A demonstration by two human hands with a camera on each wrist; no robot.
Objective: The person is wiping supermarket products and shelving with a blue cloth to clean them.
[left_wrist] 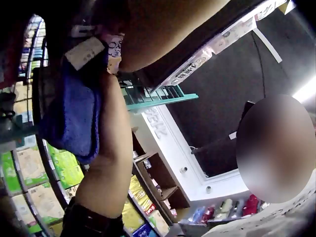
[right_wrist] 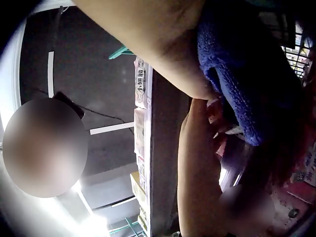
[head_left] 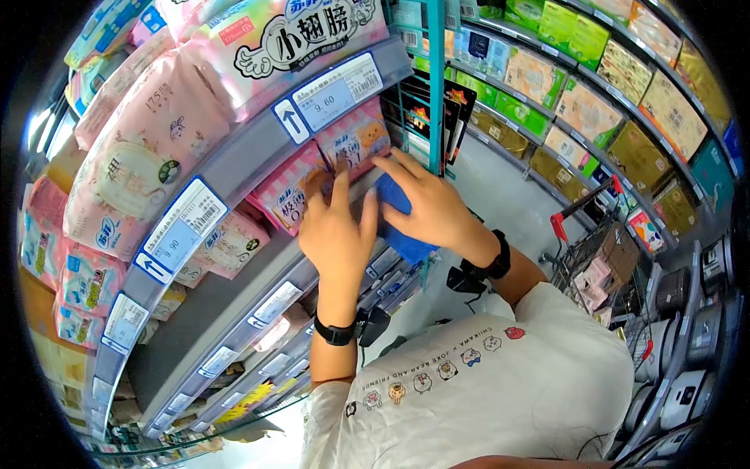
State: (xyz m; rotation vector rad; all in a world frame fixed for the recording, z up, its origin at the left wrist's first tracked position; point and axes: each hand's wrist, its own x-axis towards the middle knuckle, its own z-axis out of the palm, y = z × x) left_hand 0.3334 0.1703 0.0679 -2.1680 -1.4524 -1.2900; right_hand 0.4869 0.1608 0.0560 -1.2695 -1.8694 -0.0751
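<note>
On the left, the grey shelf (head_left: 215, 314) is holding the left small pink pack (head_left: 283, 193) and the right small pink pack (head_left: 355, 141), lying side by side near the teal post (head_left: 434, 86). On the right, the shopping cart (head_left: 557, 227) is carrying a cardboard box (head_left: 617, 254) and pink packs (head_left: 595, 275). The left hand (head_left: 337, 234) is spreading its fingers loosely, touching the small packs; whether it is pinching one, I cannot tell. The right hand (head_left: 428, 209) is holding a blue cloth (head_left: 400, 223) under its palm, its visible fingers reaching toward the right small pink pack; how tightly it is gripping, I cannot tell. Both small packs are showing "苏菲" or "极薄" lettering, partly covered. Above them, a large pack (head_left: 293, 39) is reading "小翅膀", the upper price label (head_left: 326, 94) "9.60", the lower price label (head_left: 181, 230) "9.90", and the shirt (head_left: 500, 383) "CHIIKAWA × JOKE BEAR AND FRIENDS"
</note>
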